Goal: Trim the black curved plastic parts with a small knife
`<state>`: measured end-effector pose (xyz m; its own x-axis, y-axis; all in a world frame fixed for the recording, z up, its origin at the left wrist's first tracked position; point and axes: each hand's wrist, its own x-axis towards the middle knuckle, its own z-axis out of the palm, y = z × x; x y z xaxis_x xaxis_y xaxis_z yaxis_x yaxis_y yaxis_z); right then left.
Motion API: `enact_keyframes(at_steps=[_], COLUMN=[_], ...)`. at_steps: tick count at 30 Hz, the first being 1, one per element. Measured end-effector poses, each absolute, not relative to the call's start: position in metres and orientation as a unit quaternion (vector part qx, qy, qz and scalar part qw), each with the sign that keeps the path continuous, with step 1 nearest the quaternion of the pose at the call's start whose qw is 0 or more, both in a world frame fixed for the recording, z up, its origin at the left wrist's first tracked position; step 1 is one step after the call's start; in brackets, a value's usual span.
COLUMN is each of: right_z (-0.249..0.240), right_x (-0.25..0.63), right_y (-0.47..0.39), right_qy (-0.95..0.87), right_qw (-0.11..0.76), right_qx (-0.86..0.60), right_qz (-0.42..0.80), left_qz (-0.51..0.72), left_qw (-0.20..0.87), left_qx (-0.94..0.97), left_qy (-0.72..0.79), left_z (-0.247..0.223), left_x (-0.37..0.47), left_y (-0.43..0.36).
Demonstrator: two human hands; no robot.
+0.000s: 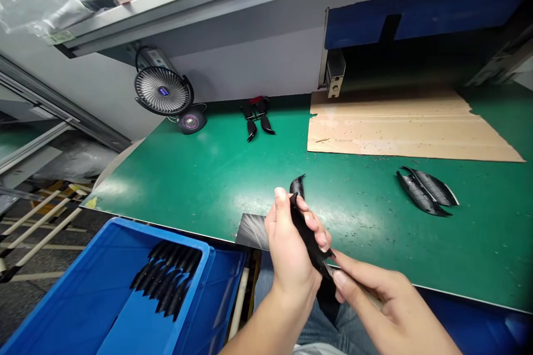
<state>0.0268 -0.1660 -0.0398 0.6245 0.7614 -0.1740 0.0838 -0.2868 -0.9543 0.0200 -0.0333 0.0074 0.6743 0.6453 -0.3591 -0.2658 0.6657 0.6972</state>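
My left hand (pixel 291 244) grips a long, narrow black plastic part (pixel 306 230) held upright over the front edge of the green bench (pixel 216 172). My right hand (pixel 375 294) pinches the part's lower end, fingertips touching it just below my left fingers. The curved tip of the part shows above my left thumb. Two more black parts (pixel 427 191) lie stacked on the bench to the right.
A blue crate (pixel 104 294) at lower left holds a row of several black parts (pixel 166 277). A small desk fan (pixel 164 91) and black-red cutters (pixel 256 116) sit at the back. A cardboard sheet (pixel 400 125) covers the back right. A shelf hangs overhead.
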Motion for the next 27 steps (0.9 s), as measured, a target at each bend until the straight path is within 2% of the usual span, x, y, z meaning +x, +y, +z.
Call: enact_keyframes(at_steps=[10,14,18,19,21,24,27], right_z=[-0.033,-0.045,-0.054,-0.054,-0.052,-0.048,-0.043], right_x=[0.026,0.022,0.013,0.011,0.009,0.012,0.016], right_y=[-0.162,-0.167,-0.172,-0.172,-0.170,-0.162,-0.153], right_qy=[-0.368,-0.424,-0.466,-0.456,-0.389,-0.234,-0.194], right_qw=[0.443,0.349,0.244,0.254,0.334,0.485,0.514], right_qx=[-0.803,-0.833,-0.842,-0.840,-0.842,-0.841,-0.833], right_qz=[0.155,0.071,-0.117,-0.151,-0.168,-0.061,0.067], left_qz=[0.270,0.272,0.267,0.264,0.259,0.254,0.239], left_qw=[0.857,0.854,0.863,0.867,0.873,0.879,0.880], left_qx=[0.296,0.293,0.244,0.226,0.207,0.235,0.301], left_qy=[0.323,0.332,0.353,0.358,0.357,0.327,0.280], left_z=[0.000,-0.002,-0.003,-0.004,-0.005,-0.006,-0.006], left_x=[0.019,0.020,0.023,0.023,0.024,0.022,0.017], left_y=[-0.035,-0.034,-0.028,-0.026,-0.024,-0.028,-0.037])
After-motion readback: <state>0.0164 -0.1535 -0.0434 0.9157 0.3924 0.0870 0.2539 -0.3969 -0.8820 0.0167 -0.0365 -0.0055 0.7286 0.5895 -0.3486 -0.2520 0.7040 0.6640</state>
